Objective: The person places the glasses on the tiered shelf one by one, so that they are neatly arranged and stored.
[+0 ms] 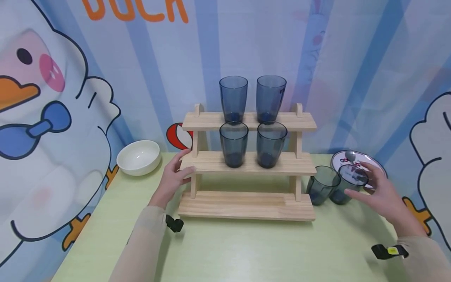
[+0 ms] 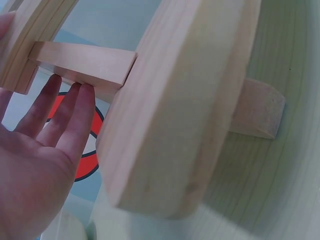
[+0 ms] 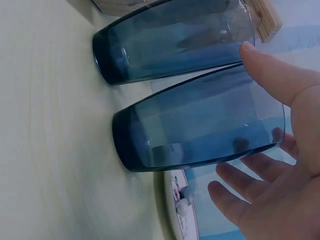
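Observation:
A three-tier wooden display rack (image 1: 246, 205) stands on the table, with two blue-grey glasses (image 1: 234, 100) on its top board and two more glasses (image 1: 272, 145) on the middle board. My left hand (image 1: 172, 178) holds the rack's left side at the middle board. In the left wrist view its fingers (image 2: 75, 107) touch a wooden upright (image 2: 85, 60). My right hand (image 1: 380, 192) is spread around an upright glass (image 1: 341, 196) standing on the table; firm contact cannot be told. Another glass (image 3: 175, 42) stands close beside that one, near the rack's right end.
A white bowl (image 1: 138, 158) sits at the back left of the table. Behind the two right-hand glasses lies a patterned plate (image 1: 375, 158) with a spoon (image 1: 350, 156) on it. A blue cartoon-printed curtain (image 1: 169, 70) hangs directly behind the table.

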The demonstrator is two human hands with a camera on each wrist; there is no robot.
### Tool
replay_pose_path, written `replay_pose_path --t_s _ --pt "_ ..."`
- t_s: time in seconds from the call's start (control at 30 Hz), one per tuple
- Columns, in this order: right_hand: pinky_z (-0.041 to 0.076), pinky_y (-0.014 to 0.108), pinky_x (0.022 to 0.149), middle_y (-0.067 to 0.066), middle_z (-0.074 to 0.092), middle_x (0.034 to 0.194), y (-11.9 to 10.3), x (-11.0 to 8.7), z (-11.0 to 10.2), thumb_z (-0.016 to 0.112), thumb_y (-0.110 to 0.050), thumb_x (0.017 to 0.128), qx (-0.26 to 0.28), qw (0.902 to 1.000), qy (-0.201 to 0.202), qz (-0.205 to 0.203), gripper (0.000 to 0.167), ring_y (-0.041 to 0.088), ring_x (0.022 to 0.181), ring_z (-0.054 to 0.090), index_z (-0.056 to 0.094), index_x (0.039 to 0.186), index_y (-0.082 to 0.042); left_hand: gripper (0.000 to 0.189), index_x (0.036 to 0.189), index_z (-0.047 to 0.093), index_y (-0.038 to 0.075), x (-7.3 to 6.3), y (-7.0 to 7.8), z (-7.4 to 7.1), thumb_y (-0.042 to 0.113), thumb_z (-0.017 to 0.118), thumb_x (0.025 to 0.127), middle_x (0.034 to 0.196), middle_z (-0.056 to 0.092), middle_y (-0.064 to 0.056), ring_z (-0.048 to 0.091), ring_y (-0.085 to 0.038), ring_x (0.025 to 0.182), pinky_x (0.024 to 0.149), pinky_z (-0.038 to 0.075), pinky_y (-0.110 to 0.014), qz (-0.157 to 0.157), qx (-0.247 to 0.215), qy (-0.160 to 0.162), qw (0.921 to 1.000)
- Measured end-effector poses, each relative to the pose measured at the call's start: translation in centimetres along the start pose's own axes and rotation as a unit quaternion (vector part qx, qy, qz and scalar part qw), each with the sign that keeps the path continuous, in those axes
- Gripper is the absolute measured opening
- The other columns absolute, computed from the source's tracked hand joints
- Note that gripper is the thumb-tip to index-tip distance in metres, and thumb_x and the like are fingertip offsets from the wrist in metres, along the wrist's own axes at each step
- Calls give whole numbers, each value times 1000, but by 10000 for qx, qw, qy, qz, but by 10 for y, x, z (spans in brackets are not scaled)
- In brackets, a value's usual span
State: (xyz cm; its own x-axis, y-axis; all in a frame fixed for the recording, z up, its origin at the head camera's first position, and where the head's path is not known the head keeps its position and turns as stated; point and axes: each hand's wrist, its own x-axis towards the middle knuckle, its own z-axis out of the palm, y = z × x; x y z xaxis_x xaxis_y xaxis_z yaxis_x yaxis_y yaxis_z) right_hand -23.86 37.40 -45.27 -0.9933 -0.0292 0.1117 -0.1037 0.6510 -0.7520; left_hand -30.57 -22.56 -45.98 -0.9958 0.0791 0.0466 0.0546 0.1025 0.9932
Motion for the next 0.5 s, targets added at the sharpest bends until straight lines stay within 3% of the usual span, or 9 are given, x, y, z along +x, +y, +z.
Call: replay_pose_path --t_s 0.3,0.4,0.5 --pt "35 77 107 35 26 164 10 6 7 79 -39 95 412 9984 -15 392 107 61 144 32 7 170 -14 66 159 44 34 2 -2 -1 20 72 101 154 50 -14 57 -39 131 104 53 -60 12 10 -21 10000" --pt "49 41 112 36 32 161 14 6 9 78 -37 97 502 9980 47 381 103 60 144 34 11 170 -11 66 160 44 33 2 -2 -1 20 72 101 154 50 -14 57 -39 131 104 53 -60 3 7 -22 10000" --pt "49 9 89 35 36 158 18 6 11 76 -33 99 549 9979 103 322 97 53 143 40 14 169 -8 67 160 43 32 2 -1 0 20 72 101 155 49 -14 56 -40 132 104 53 -61 5 7 -19 10000"
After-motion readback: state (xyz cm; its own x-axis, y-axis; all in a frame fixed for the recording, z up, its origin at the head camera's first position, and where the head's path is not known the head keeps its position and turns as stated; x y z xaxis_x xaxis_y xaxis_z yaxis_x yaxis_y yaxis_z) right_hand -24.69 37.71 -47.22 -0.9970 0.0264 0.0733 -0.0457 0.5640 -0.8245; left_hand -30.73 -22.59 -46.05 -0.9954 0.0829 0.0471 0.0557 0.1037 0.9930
